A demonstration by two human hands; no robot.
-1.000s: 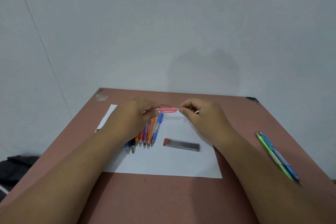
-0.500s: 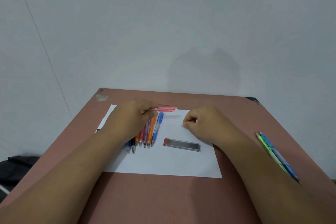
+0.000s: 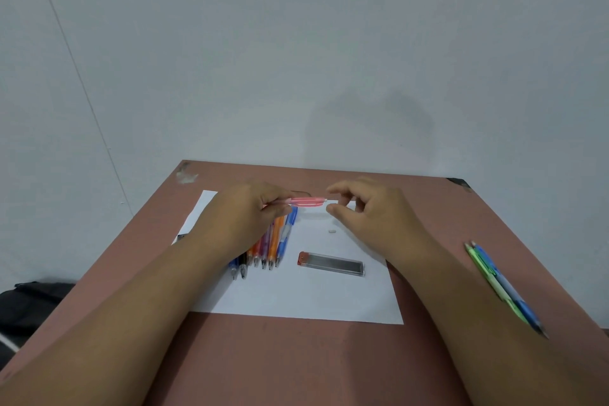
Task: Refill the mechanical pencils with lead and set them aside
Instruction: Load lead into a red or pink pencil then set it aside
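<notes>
Your left hand [image 3: 250,211] pinches the pink pencil [image 3: 308,201] by one end, holding it level above the far edge of the paper [image 3: 296,297]; the grip is on the barrel, which is the correct place to take it. Your right hand [image 3: 369,211] holds nothing: its fingers are loosely curled and apart, with the fingertips [image 3: 333,209] just beside the pencil's free end but not touching it. A small pale piece [image 3: 332,231], probably the pencil's cap or eraser, lies on the paper below that hand; it is too small to identify with certainty. The pencil appears light, stiff and smooth plastic, so it may roll or slip if pinched loosely. The lead case [image 3: 331,263] lies flat on the paper, near your right forearm; judged by its kind, the lead inside will be thin and brittle, so handle it gently and feed it straight into the open end. A row of pencils [image 3: 263,247] lies side by side under your left hand, partly hidden. Two more pencils [image 3: 501,287], green and blue, rest together on the worktop [image 3: 296,366], well apart to the right, seemingly already set aside.
</notes>
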